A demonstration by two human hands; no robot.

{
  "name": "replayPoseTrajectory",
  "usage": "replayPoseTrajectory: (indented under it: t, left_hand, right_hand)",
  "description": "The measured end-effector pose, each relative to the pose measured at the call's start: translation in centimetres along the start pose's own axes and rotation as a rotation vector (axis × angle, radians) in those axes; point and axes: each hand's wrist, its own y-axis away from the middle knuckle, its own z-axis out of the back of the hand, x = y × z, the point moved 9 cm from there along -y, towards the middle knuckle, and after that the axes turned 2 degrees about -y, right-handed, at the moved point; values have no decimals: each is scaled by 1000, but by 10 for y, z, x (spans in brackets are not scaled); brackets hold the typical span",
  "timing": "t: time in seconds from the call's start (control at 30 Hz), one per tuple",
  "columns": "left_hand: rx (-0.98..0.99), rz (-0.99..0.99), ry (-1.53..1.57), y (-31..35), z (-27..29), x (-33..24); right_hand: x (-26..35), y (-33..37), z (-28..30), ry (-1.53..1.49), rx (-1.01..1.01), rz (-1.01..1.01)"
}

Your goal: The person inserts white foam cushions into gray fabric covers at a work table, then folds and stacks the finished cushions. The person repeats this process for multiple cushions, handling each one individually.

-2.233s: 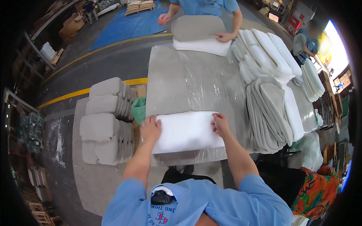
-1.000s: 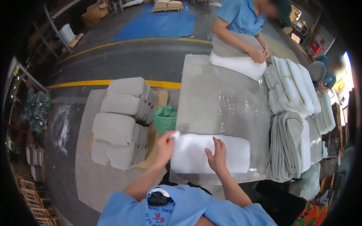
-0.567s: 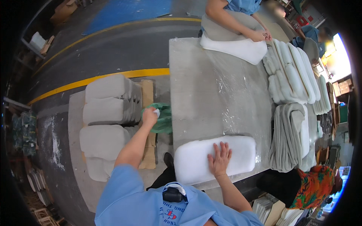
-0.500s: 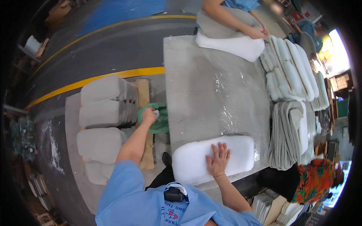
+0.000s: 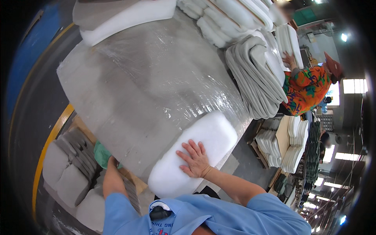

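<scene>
A thick white padding piece (image 5: 213,135) with rounded corners lies along the near edge of the table (image 5: 129,105). On top of it, my right hand (image 5: 194,159) rests palm down with its fingers spread. Below the table's left edge, my left hand (image 5: 112,162) is at a green plastic bag (image 5: 102,155); its fingers are hidden, so what they hold cannot be made out.
Stacked grey pads (image 5: 68,172) stand low at the left. Folded grey sheets (image 5: 254,76) and white padding rolls (image 5: 231,19) line the table's far right. A person in an orange patterned shirt (image 5: 307,88) touches white padding beyond. Stacked panels (image 5: 280,141) stand at right.
The view has swung to the right, so the table appears further left and tilted. My right hand stays spread on the white padding. My left hand remains by the green bag, its fingers now hidden.
</scene>
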Motion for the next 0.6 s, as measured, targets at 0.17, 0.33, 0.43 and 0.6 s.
replayPoseTrajectory:
  t: [0.17, 0.33, 0.43, 0.6]
  left_hand:
    - [-16, -113, -383, 5, 3, 1]
    - [-100, -100, -618, 31, 41, -17]
    - [-282, -66, -861, 71, 75, -17]
    - [-542, -510, -647, 168, 72, -53]
  right_hand:
    - [1, -1, 1, -6, 0, 0]
    - [0, 2, 4, 5, -10, 9]
    - [2, 5, 4, 13, -19, 13]
    - [5, 13, 10, 1, -35, 4]
